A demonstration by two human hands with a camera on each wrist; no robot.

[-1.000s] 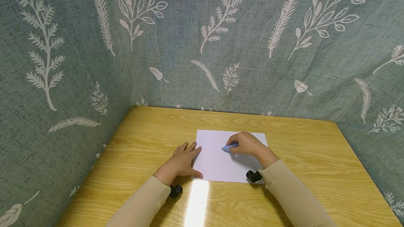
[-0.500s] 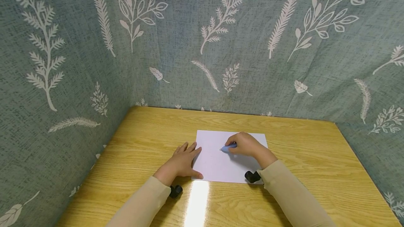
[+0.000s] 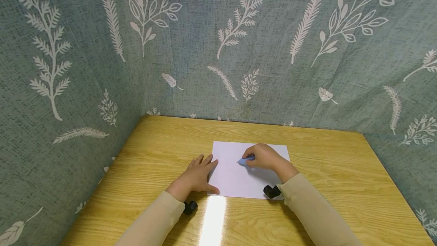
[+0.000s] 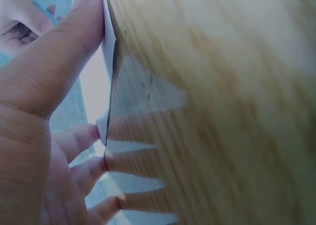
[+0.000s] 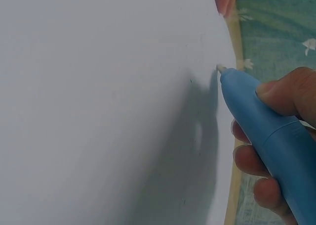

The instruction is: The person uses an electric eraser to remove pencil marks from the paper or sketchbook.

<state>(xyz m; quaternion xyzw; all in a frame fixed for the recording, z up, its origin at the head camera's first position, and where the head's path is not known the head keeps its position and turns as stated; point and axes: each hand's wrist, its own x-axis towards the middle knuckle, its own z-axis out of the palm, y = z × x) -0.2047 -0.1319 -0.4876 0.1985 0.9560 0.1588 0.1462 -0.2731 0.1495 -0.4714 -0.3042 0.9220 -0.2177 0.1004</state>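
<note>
A sheet of white paper (image 3: 227, 179) lies flat on the wooden table. My right hand (image 3: 267, 156) grips a thick blue pen (image 5: 261, 121) between thumb and fingers, over the sheet's right half. The pen's pale narrow tip points left, right at the paper's surface. With fingers spread, my left hand (image 3: 196, 175) rests on the paper's left edge, the thumb by its near left corner. In the left wrist view the left thumb (image 4: 64, 52) and fingers lie along the paper's edge.
The table (image 3: 164, 143) has a bright light reflection in front of the paper. Patterned grey-green cloth (image 3: 191, 48) hangs behind and beside it. A black wrist camera (image 3: 271, 191) sits below the right sleeve, another (image 3: 190, 207) by the left.
My right hand has slid slightly left over the paper with the pen in it. The left hand and the sheet have stayed where they were.
</note>
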